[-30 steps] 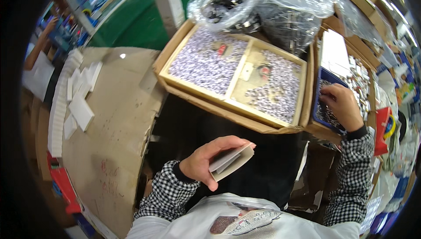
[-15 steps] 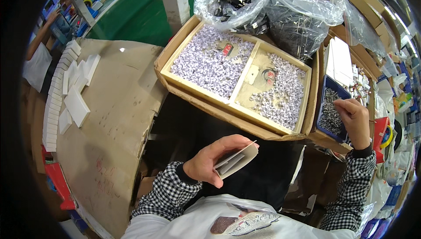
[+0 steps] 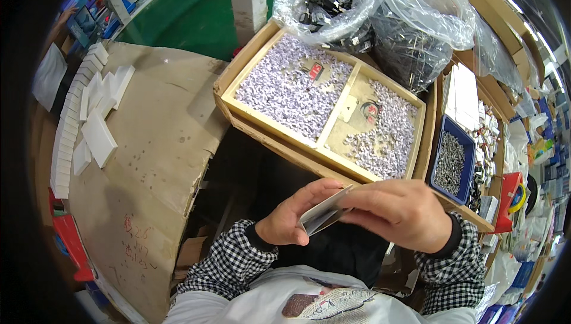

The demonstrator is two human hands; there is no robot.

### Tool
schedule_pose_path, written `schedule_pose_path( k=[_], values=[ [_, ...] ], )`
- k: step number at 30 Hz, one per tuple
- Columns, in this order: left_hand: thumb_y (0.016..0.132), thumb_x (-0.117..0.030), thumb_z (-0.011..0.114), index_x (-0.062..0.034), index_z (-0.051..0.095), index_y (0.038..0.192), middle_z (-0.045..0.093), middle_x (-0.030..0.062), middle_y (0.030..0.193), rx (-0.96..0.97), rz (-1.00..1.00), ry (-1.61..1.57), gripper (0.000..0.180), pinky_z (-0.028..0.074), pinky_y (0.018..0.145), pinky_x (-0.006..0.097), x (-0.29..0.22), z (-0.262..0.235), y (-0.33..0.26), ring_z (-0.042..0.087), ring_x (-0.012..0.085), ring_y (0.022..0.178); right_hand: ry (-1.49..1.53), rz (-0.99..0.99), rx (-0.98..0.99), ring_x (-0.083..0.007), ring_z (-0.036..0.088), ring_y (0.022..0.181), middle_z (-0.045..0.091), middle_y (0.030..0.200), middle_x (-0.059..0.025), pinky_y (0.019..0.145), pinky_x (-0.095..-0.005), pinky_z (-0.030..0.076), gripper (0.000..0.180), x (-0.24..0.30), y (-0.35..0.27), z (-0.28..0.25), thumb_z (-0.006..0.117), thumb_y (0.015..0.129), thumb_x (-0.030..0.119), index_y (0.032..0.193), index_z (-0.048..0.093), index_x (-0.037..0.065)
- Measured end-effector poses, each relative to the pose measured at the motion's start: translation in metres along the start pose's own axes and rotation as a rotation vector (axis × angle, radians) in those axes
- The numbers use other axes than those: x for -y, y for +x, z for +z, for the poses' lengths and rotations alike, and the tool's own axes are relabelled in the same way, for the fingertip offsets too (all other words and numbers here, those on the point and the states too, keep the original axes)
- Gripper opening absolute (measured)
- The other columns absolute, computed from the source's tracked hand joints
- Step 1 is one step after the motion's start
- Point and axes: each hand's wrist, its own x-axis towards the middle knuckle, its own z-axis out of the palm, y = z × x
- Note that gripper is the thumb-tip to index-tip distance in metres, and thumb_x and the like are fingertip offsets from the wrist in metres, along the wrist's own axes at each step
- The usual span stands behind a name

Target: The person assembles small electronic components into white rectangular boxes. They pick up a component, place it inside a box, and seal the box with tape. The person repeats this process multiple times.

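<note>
My left hand [image 3: 295, 216] holds a small flat white box [image 3: 323, 215] close to my chest, fingers curled under it and thumb on top. My right hand [image 3: 399, 212] lies over the box's right end, fingertips touching its upper flap. Whether the right hand holds anything small is hidden. Both sleeves are black-and-white checked. Just beyond the hands stands a two-compartment cardboard tray [image 3: 279, 131] filled with several small pale purple parts.
A blue bin [image 3: 439, 147] of small metal parts sits at the right, beside stacked white boxes [image 3: 464, 94]. Clear plastic bags [image 3: 380, 9] of dark parts stand behind the tray. A cardboard-covered table [image 3: 154, 140] at left carries rows of flat white boxes [image 3: 83, 116].
My right hand has come back from the blue bin at the right to the box in my left hand. The view has tilted slightly.
</note>
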Motion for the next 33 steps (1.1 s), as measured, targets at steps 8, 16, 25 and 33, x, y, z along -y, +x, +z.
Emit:
schedule_pose_path(
  k=[8,16,25,33],
  values=[
    [0.062,-0.07,0.071,0.0025,0.024,0.141,0.046,0.0141,0.13,-0.103,-0.056,-0.058,0.117,0.039,0.101,0.036,-0.005,-0.001,-0.007,0.049,0.0214,0.117,-0.167,0.005,-0.026,-0.0222,0.065,0.067,0.066,0.078,-0.011,0.061,-0.0308,0.052,0.011,-0.036,0.057,-0.018,0.068,0.079,0.005,0.09,0.067,0.004],
    [0.064,-0.067,0.072,-0.0003,0.025,0.141,0.045,0.0183,0.132,-0.112,-0.015,-0.082,0.112,0.04,0.101,0.039,-0.002,-0.008,-0.013,0.051,0.0257,0.117,-0.498,-0.02,-0.004,-0.0286,0.061,0.083,0.065,0.083,-0.011,0.075,-0.038,0.049,0.013,-0.105,0.136,-0.009,0.063,0.081,0.014,0.09,0.068,0.005],
    [0.066,-0.064,0.072,0.0009,0.025,0.141,0.045,0.0165,0.133,-0.105,-0.002,-0.097,0.11,0.039,0.102,0.037,-0.004,-0.014,-0.017,0.05,0.0221,0.117,-0.37,-0.005,0.075,-0.026,0.064,0.075,0.065,0.08,-0.0113,0.07,-0.0338,0.052,0.013,-0.102,0.148,-0.01,0.064,0.078,0.01,0.088,0.063,0.002],
    [0.066,-0.061,0.075,-0.0012,0.024,0.142,0.044,0.0192,0.134,-0.119,0.014,-0.133,0.109,0.04,0.101,0.038,-0.001,-0.014,-0.018,0.05,0.0247,0.117,-0.317,0.127,0.137,-0.0279,0.066,0.072,0.067,0.082,-0.0154,0.069,-0.034,0.053,0.015,-0.091,0.096,-0.06,0.063,0.08,0.009,0.091,0.068,0.001]
  ],
)
